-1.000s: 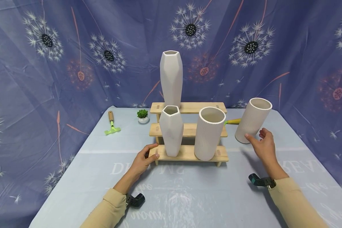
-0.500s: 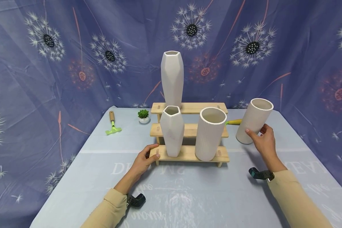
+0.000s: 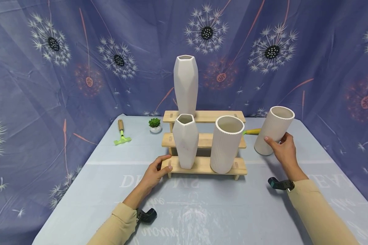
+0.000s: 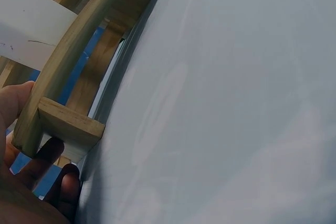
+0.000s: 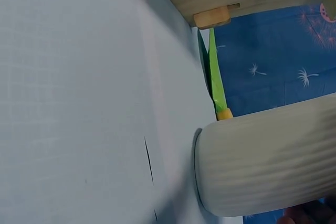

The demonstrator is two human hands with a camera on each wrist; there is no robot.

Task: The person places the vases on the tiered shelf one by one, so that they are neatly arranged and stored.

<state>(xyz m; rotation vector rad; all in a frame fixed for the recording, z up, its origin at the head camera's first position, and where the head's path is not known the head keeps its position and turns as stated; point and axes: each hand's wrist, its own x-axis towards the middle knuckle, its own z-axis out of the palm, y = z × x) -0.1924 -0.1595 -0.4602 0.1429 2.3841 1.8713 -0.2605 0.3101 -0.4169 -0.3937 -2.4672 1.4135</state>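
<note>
My left hand (image 3: 155, 172) grips the left end of a three-step wooden display shelf (image 3: 203, 116), with the thumb above the lowest plank and fingertips underneath, as the left wrist view shows. At the right, a white ribbed cylindrical vase (image 3: 271, 131) appears to stand on the table. My right hand (image 3: 284, 151) holds its lower part, thumb on the near side and the other fingers partly hidden behind it. On the bottom step are a faceted white vase (image 3: 186, 144) and another ribbed cylindrical vase (image 3: 224, 146). A taller faceted vase (image 3: 186, 86) occupies the top step.
A small potted succulent (image 3: 154, 125) and a green hand tool with a wooden handle (image 3: 121, 131) lie to the shelf's left. Between shelf and right-hand vase shows a yellow-handled tool (image 3: 252, 131), partly hidden. A blue dandelion-print curtain (image 3: 141, 30) hangs behind the table.
The right hand's fingers have come in against the ribbed vase's right side, where they were apart from it a second ago. Left hand and shelf stay as they were.
</note>
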